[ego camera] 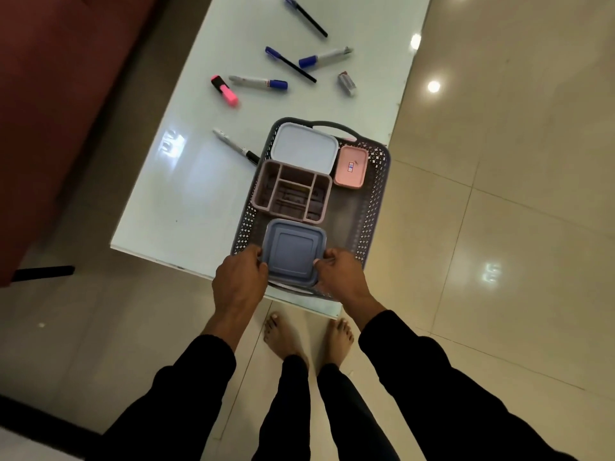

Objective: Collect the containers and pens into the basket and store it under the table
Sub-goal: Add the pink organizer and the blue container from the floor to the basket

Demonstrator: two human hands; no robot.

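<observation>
While both hands (241, 277) (339, 272) grip blue container (293, 252), fingers curled on edges, inside basket (374, 181)

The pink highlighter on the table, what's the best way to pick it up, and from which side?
Pinch the pink highlighter across the middle of its short, flat body, coming straight down from above. It lies flat on the table with open space on both long sides. The white marker sits just right of its dark cap, so a mid-body pinch likely avoids bumping it.
</observation>
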